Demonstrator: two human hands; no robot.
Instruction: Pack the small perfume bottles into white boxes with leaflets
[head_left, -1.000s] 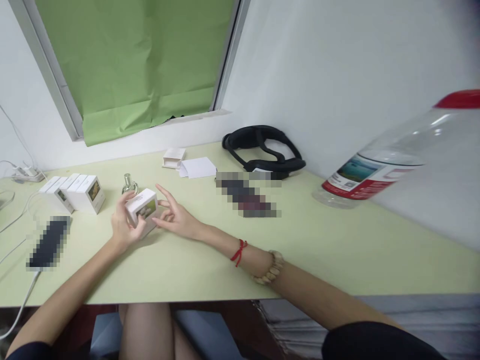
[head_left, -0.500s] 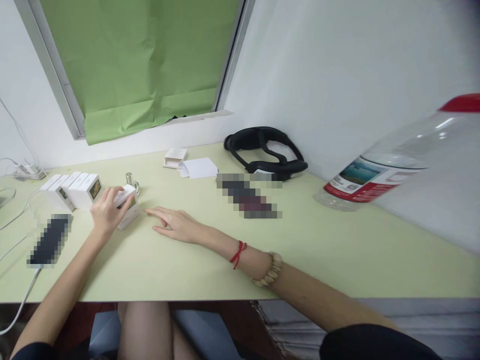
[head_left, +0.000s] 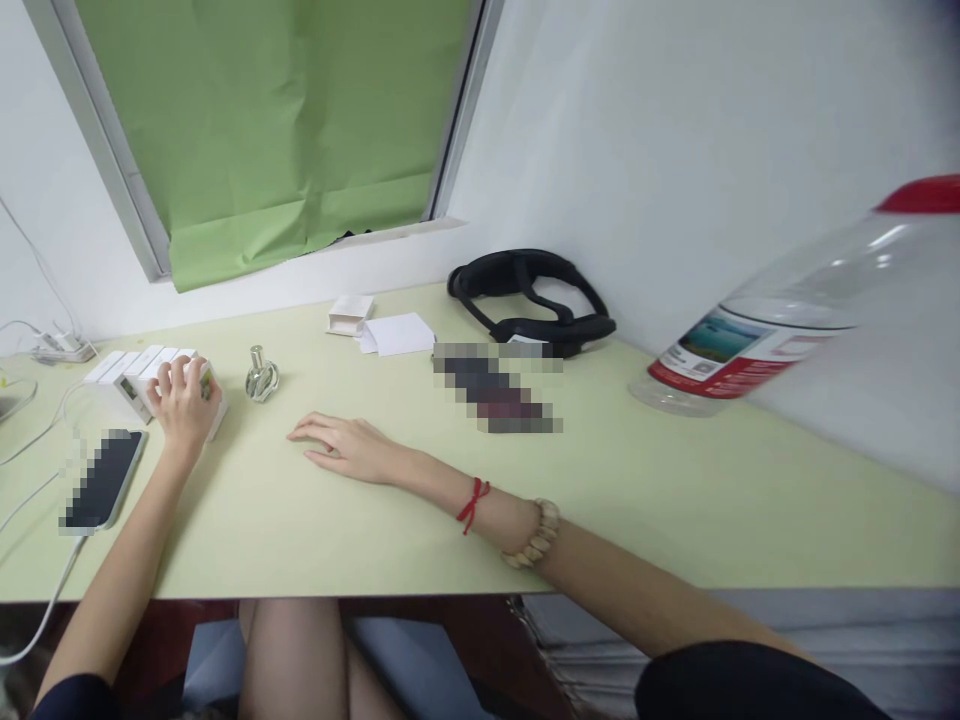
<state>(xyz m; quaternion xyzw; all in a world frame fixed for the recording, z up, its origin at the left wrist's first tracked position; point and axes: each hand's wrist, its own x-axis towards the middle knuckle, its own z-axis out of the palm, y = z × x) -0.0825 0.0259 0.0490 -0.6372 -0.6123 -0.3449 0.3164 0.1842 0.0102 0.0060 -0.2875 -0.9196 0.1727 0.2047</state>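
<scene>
At the left of the table, my left hand is wrapped over a small white box, beside a row of similar white boxes. The hand covers much of the box it holds. My right hand rests on the pale green table with its fingers apart and nothing in it. A small glass bottle with a metallic cap stands between my two hands, touched by neither.
A phone with a cable lies at the left. Behind are a small open box, white paper and a black headset. A blurred-out dark item lies before the headset; a large clear bottle is at right.
My left hand has moved left with the white box, up to the row of boxes. The glass bottle, partly hidden before, now shows fully. My right hand has stayed in place.
</scene>
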